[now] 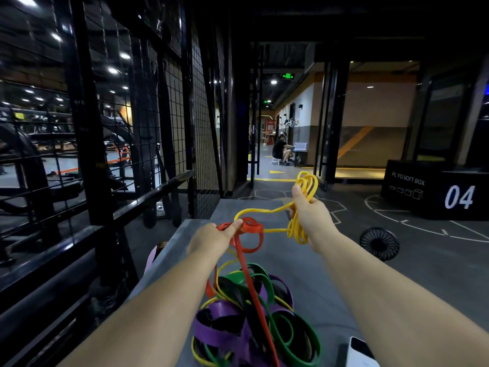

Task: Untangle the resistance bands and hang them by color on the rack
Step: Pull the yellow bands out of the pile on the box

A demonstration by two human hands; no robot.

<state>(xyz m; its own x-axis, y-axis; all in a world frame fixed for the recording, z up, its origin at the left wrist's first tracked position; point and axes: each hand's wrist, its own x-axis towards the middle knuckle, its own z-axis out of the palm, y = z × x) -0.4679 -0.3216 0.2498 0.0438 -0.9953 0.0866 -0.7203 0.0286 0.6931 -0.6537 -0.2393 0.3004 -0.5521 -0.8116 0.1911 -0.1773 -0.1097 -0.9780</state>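
Above the far half of the grey bench [296, 263], both hands are raised and set apart, joined by a taut run of band. The left hand [214, 241] has its fingers curled round a knotted loop of the red band [251, 229], with the index finger stretched forward so that its tip lies against the knot where a yellow strand crosses it. The right hand [309, 218], higher and nearer the bench's far end, is closed on a gathered bunch of the yellow band [304, 186]. Its thumb points up, loops stick out above the fist, and more coils hang below it. From the red knot a long strand drops to the tangle of bands [254, 321] lying on the near end of the bench, where a green band [283, 332], a purple band [219, 319] and black loops are wound through more yellow. A black wire-mesh rack [148, 128] stands along the bench's left side. On the floor to the right of the bench are a small black fan [379, 243] and a black box [412, 192] printed "PLYO SOFT BOX" with a large white "04". Far beyond the bench a green exit sign [287, 76] glows, its characters too small to read.
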